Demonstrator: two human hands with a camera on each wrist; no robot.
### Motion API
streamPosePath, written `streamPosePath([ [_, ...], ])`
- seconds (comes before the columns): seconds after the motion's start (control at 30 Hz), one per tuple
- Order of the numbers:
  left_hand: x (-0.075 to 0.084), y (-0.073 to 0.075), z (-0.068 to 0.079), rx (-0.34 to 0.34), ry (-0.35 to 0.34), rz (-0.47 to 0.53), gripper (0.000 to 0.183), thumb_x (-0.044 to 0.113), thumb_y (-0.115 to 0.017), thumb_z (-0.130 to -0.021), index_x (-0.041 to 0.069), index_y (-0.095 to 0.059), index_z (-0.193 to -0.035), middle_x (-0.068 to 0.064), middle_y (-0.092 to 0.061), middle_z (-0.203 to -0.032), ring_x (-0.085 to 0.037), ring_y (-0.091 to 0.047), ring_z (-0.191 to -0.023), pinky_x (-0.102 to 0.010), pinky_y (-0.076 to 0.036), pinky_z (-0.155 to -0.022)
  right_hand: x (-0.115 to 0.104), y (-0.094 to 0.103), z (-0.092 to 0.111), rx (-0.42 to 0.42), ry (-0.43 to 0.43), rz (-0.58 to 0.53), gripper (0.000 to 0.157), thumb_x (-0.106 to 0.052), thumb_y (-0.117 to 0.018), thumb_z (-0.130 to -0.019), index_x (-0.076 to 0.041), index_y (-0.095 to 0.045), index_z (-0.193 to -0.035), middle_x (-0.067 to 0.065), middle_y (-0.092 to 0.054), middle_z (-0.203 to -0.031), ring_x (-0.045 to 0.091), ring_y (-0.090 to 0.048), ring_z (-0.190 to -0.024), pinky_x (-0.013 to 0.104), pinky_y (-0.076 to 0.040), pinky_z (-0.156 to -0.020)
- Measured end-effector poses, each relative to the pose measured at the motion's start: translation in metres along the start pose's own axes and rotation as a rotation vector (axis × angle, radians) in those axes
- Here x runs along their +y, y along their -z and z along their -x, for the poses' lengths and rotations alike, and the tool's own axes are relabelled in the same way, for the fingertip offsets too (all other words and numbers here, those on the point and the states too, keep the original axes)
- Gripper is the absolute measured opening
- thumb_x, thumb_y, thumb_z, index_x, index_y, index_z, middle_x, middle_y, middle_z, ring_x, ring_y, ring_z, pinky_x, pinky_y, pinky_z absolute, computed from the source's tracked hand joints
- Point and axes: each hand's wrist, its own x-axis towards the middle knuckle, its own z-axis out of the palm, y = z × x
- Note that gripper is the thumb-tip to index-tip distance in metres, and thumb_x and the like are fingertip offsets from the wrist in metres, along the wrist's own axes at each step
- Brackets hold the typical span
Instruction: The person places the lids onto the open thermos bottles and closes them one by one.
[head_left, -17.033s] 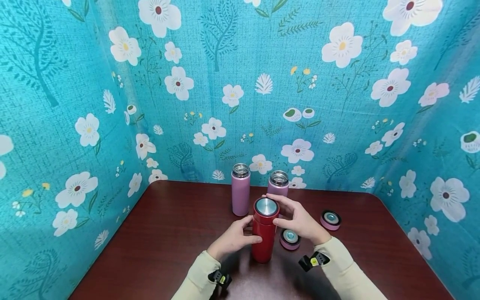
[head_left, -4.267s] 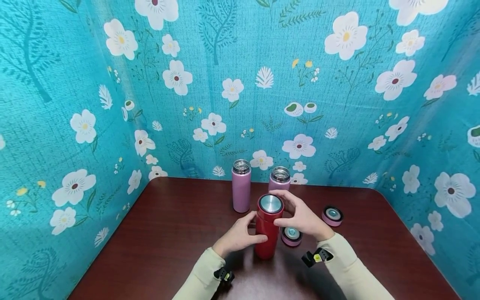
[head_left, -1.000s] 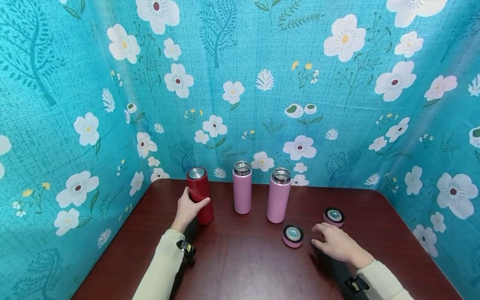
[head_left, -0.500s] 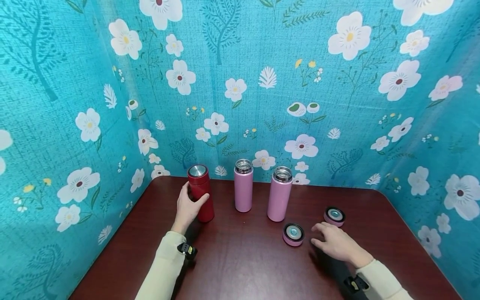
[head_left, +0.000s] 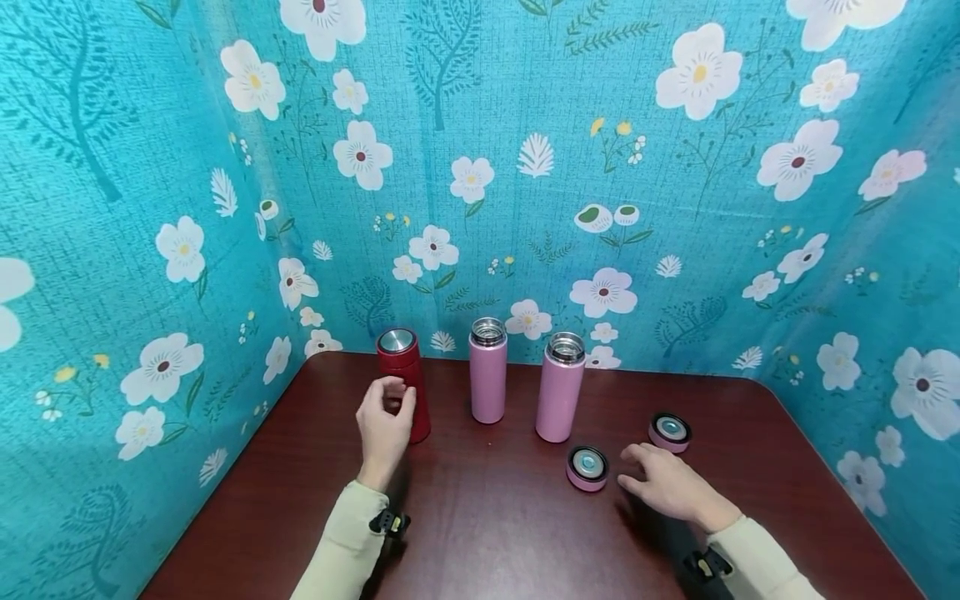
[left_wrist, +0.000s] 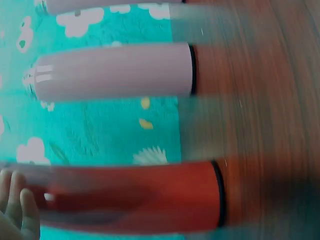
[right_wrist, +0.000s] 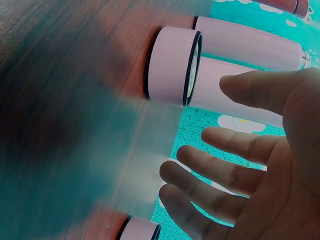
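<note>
A red thermos bottle (head_left: pixel 399 365) with a silver-topped lid stands upright at the left of the table. My left hand (head_left: pixel 384 429) is just in front of it, fingers loosely bent with a gap between thumb and fingertips; in the left wrist view the fingers are off to one side of the red thermos (left_wrist: pixel 145 197). Two pink thermos bottles (head_left: pixel 488 379) (head_left: pixel 559 400) stand lidless to its right, steel mouths showing. One pink lid (head_left: pixel 587 468) lies inner side up, left of my right hand (head_left: pixel 671 483). Another pink lid (head_left: pixel 670 433) sits just beyond that hand, whose fingers are spread and hold nothing.
The dark reddish-brown table (head_left: pixel 480 533) reaches back to a blue flowered cloth (head_left: pixel 480 250), which hangs behind it and along both sides. The bottles stand in a row near the back edge.
The red thermos went from the middle, held by both hands, to the left end of the row. Since half a second ago my left hand has let go and drawn back. The right hand barely moved.
</note>
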Motion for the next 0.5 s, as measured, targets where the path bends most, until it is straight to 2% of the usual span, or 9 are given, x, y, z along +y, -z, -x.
streamPosePath([
  [0.17,0.008,-0.021,0.006,-0.205,-0.05,0.026,0.019,0.019,-0.067,-0.078,0.015,-0.06,-0.095,0.002,-0.06,-0.088,-0.012,-0.057,-0.076,-0.031,-0.049,-0.064,-0.002,-0.002,-0.007,0.023,0.015,0.015,0.037,-0.031,-0.065,-0.077,-0.008,-0.057,-0.105,0.005,-0.057,-0.099,0.017,-0.055,-0.088,0.04,-0.047,-0.074],
  [0.23,0.011,-0.031,0.008,-0.289,-0.036,0.029,0.023,0.02,-0.066,-0.078,0.015,-0.058,-0.1,0.001,-0.059,-0.094,-0.015,-0.057,-0.081,-0.033,-0.049,-0.066,-0.003,-0.003,-0.01,0.025,0.007,0.018,0.042,-0.034,-0.065,-0.077,-0.006,-0.056,-0.106,0.007,-0.056,-0.101,0.019,-0.054,-0.089,0.041,-0.046,-0.075],
  [0.37,0.015,-0.052,0.01,-0.408,0.048,-0.004,0.035,0.02,-0.066,-0.078,0.013,-0.054,-0.11,-0.001,-0.055,-0.104,-0.019,-0.054,-0.092,-0.037,-0.048,-0.074,-0.006,-0.007,-0.016,0.012,-0.018,0.022,0.054,-0.042,-0.064,-0.076,-0.003,-0.054,-0.111,0.009,-0.054,-0.106,0.021,-0.053,-0.093,0.043,-0.045,-0.077],
  [0.5,0.014,-0.071,0.01,-0.467,0.16,-0.065,0.05,0.023,-0.066,-0.078,0.007,-0.046,-0.12,-0.006,-0.048,-0.113,-0.019,-0.047,-0.101,-0.038,-0.046,-0.079,-0.008,-0.011,-0.022,-0.01,-0.041,0.026,0.065,-0.051,-0.062,-0.073,-0.001,-0.053,-0.113,0.011,-0.052,-0.107,0.022,-0.051,-0.094,0.044,-0.045,-0.076],
])
